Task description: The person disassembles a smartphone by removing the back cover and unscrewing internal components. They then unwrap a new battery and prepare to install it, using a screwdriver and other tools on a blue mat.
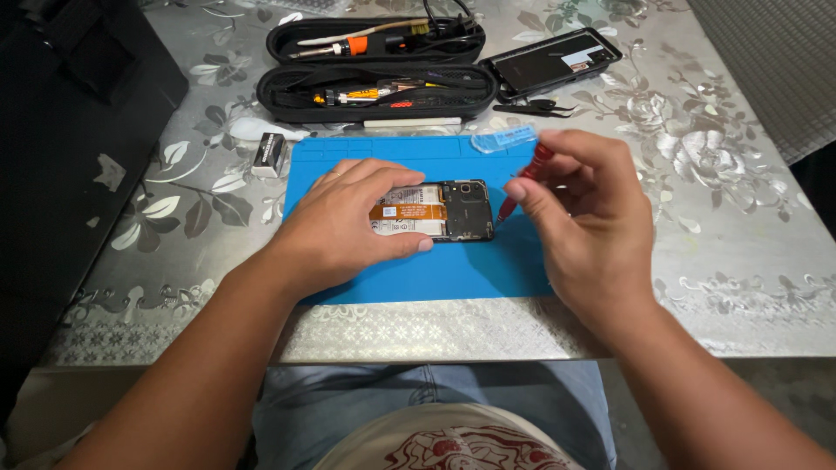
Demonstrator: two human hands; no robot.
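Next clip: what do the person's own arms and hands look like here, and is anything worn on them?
Both forearms are bare up to the bottom edge of the view: no sleeves, gloves, watch or wristband show. The left hand seems to carry a thin ring on one finger, though it is too small to be sure. The right hand shows nothing worn.

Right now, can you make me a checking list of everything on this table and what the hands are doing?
Surface: blue work mat on a silver flower-patterned tablecloth.
Job's things: opened phone with its back off, lying on the mat; red screwdriver pointing at its right end.
Clutter: open black tool case with tools inside, phone back cover, black tweezers, clear plastic piece, small dark box.
Hands: left hand holds the phone down; right hand holds the screwdriver.
Cables: black cable at the case's top end.
Surroundings: black furniture on the left; person's jeans below the table edge.
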